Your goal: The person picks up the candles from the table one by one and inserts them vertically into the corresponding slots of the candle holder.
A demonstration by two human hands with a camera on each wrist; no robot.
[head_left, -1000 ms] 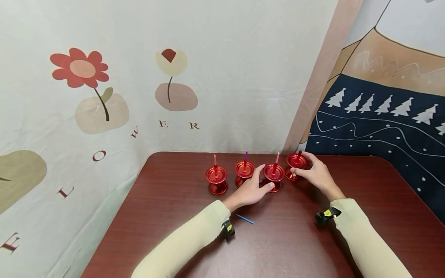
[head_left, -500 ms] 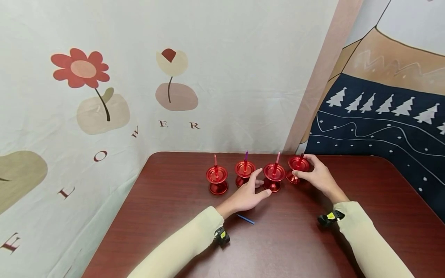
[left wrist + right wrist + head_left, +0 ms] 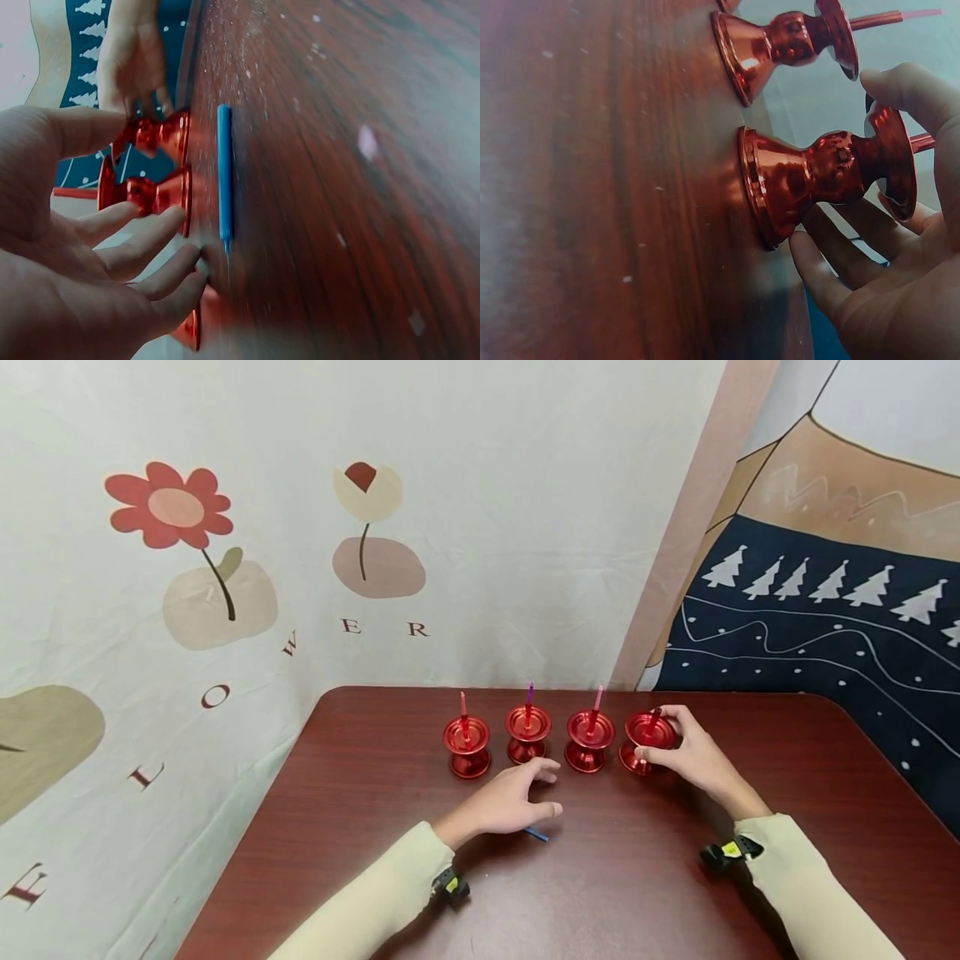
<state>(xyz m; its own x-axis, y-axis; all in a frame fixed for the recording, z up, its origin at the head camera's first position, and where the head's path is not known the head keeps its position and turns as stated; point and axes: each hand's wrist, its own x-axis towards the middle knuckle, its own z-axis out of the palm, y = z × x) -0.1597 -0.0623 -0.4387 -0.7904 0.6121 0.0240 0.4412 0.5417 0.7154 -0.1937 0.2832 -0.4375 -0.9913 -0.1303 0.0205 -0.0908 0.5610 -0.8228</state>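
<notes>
My right hand (image 3: 701, 760) grips the dish of the rightmost red candle holder (image 3: 649, 732), thumb on the near side and fingers round the far rim. In the right wrist view this candle holder's flared base (image 3: 769, 187) appears at the table. Only a dark red tube shows at its top. My left hand (image 3: 498, 802) hovers above a thin blue candle (image 3: 225, 172), which lies on the table; its fingers are spread and loosely bent, with nothing held. From the head, the hand partly hides this candle.
Three more red holders stand in a row to the left: one with a pink candle (image 3: 597, 700), one with a purple candle (image 3: 530, 695), one with a salmon candle (image 3: 463, 706). The dark wooden table (image 3: 352, 793) meets a printed cloth (image 3: 495, 568) behind.
My left hand has drawn back from the third candle holder, down and left to above the blue candle. My right hand has shifted the rightmost holder nearer and slightly right.
</notes>
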